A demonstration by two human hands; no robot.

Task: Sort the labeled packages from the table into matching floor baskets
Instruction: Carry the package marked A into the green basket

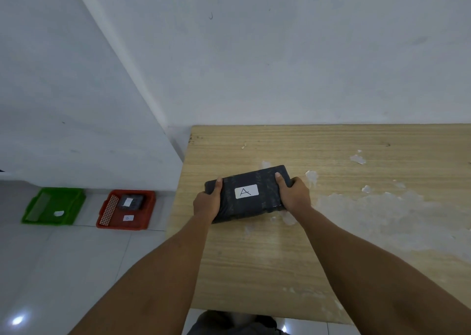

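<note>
A black wrapped package [248, 202] with a white label marked "A" lies on the wooden table [356, 232], near its left side. My left hand [207, 199] grips the package's left end and my right hand [295, 193] grips its right end, thumbs on top. On the floor to the left stand a green basket [54, 206] with a white label inside and a red basket [127, 210]. The red basket holds another black package [131, 202] and a small white label.
White walls meet in a corner behind the table. The table's left edge runs close to the red basket. Pale worn patches mark the tabletop at the right. Light floor tiles spread at the lower left.
</note>
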